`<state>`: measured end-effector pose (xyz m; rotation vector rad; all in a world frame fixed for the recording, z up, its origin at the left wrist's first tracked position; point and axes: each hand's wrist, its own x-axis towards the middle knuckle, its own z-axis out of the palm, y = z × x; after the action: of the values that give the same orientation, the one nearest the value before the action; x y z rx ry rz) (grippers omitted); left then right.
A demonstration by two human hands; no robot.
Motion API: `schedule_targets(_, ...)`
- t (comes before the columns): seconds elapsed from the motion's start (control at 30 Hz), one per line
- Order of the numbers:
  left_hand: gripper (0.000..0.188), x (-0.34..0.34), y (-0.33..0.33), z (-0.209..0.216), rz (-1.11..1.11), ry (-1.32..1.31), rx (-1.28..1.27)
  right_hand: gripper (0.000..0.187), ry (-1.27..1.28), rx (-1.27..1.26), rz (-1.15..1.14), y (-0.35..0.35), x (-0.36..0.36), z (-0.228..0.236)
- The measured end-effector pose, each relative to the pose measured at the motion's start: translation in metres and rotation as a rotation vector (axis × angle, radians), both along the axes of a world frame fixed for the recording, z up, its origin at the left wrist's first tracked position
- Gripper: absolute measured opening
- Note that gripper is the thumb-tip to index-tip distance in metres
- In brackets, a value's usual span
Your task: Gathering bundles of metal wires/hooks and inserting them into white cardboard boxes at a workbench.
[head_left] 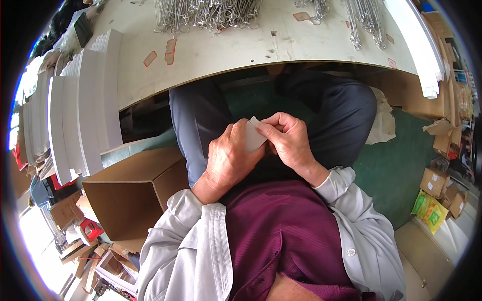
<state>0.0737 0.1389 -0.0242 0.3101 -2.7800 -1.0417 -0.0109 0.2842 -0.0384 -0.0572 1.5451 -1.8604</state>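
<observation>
Above my lap, both hands are closed on a small white card [252,136] with a pointed upper corner. My left hand [228,155] wraps round its left side and lower part, hiding much of it. With thumb and fingers, my right hand [288,140] pinches the card near its top right corner. Whether anything else lies behind the card, I cannot tell. Beyond my knees, a large pile of thin metal wire pieces with looped ends [206,15] lies on the pale table [221,55].
Tall white panels [90,105] stack at the table's left, with long white strips [419,50] at its right. An open cardboard box [123,200] sits by my left leg. More looped wires [369,22] lie far right. A yellow-green packet [429,210] and small cartons [434,181] are at right.
</observation>
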Motion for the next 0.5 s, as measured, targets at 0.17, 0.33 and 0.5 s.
schedule_targets(0.17, 0.059, 0.003, 0.000, -0.001, 0.000, 0.007, -0.004, 0.011, -0.052, 0.008, 0.037, 0.001, -0.003, 0.002)
schedule_targets(0.33, 0.060, 0.003, 0.001, 0.001, -0.005, 0.010, -0.002, 0.016, 0.448, 0.134, -0.061, -0.005, 0.010, -0.002)
schedule_targets(0.5, 0.065, 0.004, 0.000, 0.000, -0.017, 0.047, -0.057, 0.015, 0.533, 0.125, -0.027, -0.001, 0.014, -0.003)
